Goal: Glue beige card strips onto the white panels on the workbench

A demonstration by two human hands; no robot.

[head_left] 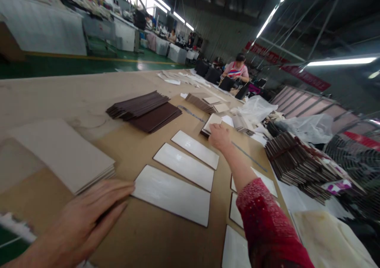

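My left hand (95,212) lies low over the table with its fingers stretched out, its fingertips at the left corner of a white-faced rectangular panel (175,194). Two narrower white-faced panels (185,166) lie in a row beyond it, all with dark edges. My right hand (219,136) reaches forward, fingers bent over the near end of a cream board (213,120) on a small dark-edged stack; the fingertips are partly hidden. Beneath my right forearm lie more white panels (236,246), partly covered by the red sleeve.
Grey-beige sheets (65,153) are stacked at left, dark brown pieces (148,109) beyond. Beige boards (200,101) lie farther back. Bundled brown pieces (292,163) and clear plastic (257,106) line the right side. A person (237,70) sits at the far end.
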